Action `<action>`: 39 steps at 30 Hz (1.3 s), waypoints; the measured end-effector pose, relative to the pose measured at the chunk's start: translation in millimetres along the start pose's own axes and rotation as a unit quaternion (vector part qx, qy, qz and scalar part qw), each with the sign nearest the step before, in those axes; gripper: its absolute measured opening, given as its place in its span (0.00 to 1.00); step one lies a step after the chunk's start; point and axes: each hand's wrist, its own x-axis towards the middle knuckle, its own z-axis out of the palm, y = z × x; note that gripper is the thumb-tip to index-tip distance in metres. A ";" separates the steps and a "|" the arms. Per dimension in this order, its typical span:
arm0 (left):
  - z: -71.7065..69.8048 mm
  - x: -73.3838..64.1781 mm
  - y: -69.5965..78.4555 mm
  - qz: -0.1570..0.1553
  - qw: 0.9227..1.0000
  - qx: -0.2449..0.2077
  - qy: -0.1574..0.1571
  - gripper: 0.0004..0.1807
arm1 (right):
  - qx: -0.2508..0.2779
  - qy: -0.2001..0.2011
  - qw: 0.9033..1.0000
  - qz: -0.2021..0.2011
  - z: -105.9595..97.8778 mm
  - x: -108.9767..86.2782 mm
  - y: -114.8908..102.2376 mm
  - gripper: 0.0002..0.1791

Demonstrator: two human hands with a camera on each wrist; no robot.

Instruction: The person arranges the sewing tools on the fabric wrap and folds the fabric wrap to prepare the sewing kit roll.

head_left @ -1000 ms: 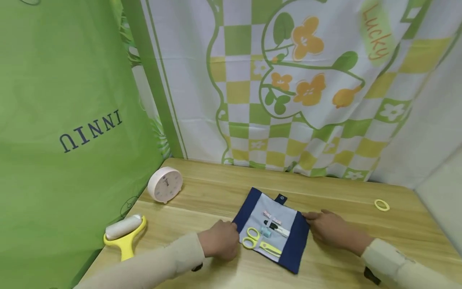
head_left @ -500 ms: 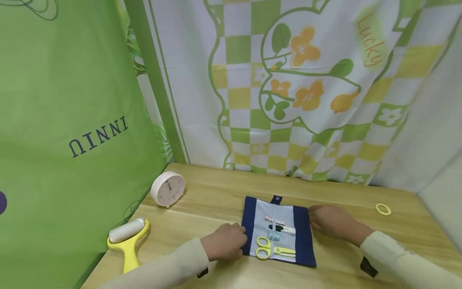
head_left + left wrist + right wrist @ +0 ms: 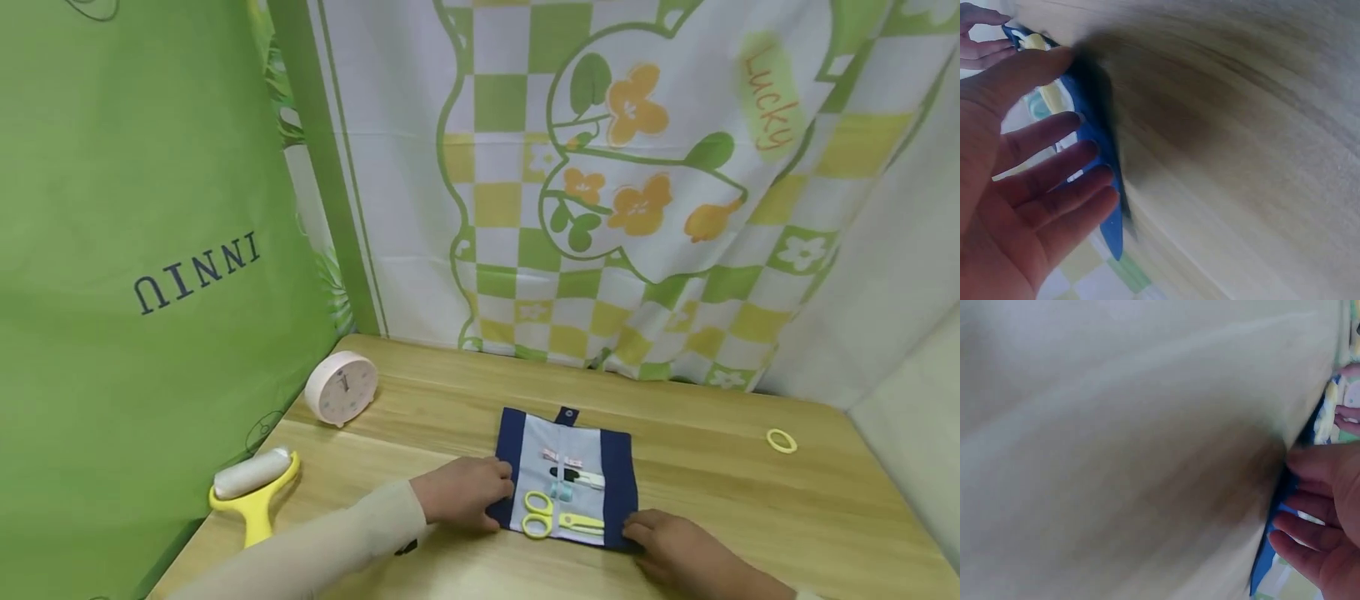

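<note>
An unfolded fabric sewing kit (image 3: 618, 467), navy at both ends with a pale grey middle, lies flat on the table. Under its pale strap sit yellow scissors (image 3: 581, 522), a light blue spool-like item (image 3: 562, 492), a black and white tool (image 3: 588, 478) and a small pink item (image 3: 551, 456). My left hand (image 3: 465, 492) touches the navy left edge; its fingers look spread and relaxed in the left wrist view. At the lower right corner, my right hand (image 3: 675, 546) rests its fingertips on the cloth, fingers loosely extended in the right wrist view.
A pink round clock (image 3: 341, 387) stands at the back left of the wooden table (image 3: 712, 467). Nearer, a yellow-handled lint roller (image 3: 251, 479) lies by the green wall. A yellow ring (image 3: 782, 442) lies at the right. A patterned curtain hangs behind.
The sewing kit has been turned from a slant to nearly square. My right hand has slid from its upper right corner down to the lower right one; my left hand has stayed at the left edge.
</note>
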 end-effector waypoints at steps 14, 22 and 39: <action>2.6 0.1 -10.0 -0.020 0.997 -0.065 0.036 0.16 | 0.092 0.097 0.987 0.083 0.9 -2.4 7.2 0.08; 12.7 -2.7 -19.9 -0.056 0.977 -0.201 0.054 0.11 | 0.172 0.101 0.969 0.148 -3.5 -1.3 9.4 0.07; 31.1 8.0 -36.6 -0.123 0.900 -0.383 0.169 0.06 | 0.216 0.165 0.919 0.287 -9.0 24.8 27.5 0.15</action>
